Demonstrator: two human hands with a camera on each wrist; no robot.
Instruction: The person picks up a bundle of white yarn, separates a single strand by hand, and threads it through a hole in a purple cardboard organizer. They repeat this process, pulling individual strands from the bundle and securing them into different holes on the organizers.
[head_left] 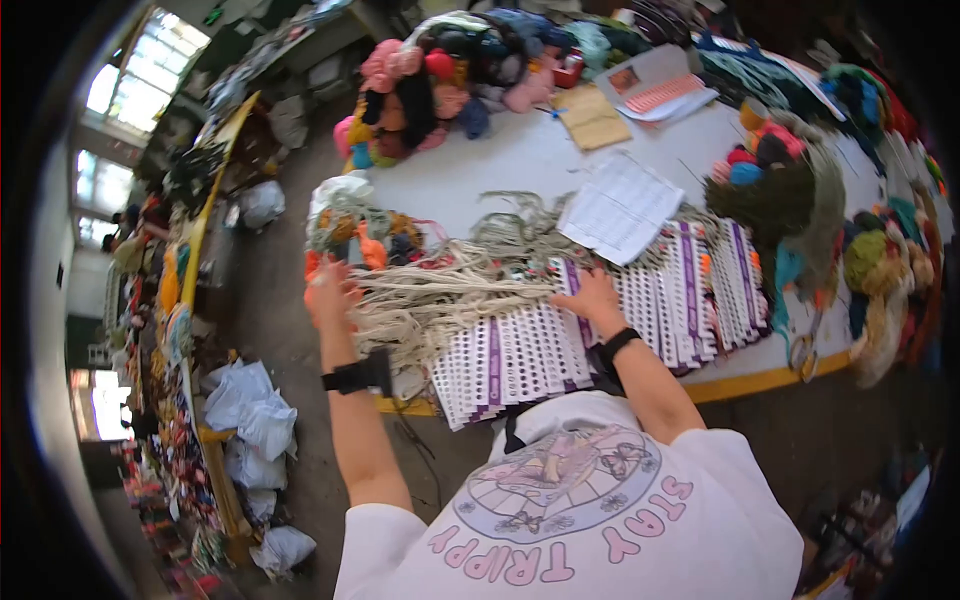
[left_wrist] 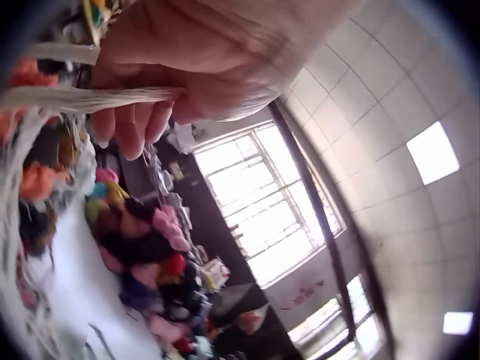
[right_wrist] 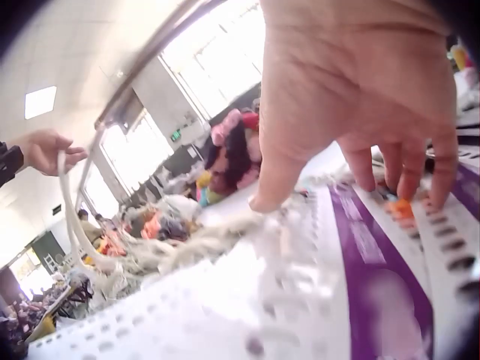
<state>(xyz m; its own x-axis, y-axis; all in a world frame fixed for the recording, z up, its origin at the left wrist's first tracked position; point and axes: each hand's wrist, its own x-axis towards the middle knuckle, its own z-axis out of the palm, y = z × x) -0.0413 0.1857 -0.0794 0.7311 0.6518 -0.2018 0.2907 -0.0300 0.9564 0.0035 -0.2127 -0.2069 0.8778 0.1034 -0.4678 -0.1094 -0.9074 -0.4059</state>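
Light, soft and limp, the cream yarn [head_left: 455,287] would probably sag and tangle easily, so it seems best gathered as a bundle just left of the hole-punched cards [head_left: 515,350]. It looks ropy and loose, its long, pale strands heaped left of those cards and along their far edge. Left of the cards, the left hand [head_left: 332,295] holds a few strands; the right hand [head_left: 592,300] spreads its fingers down over the cards.
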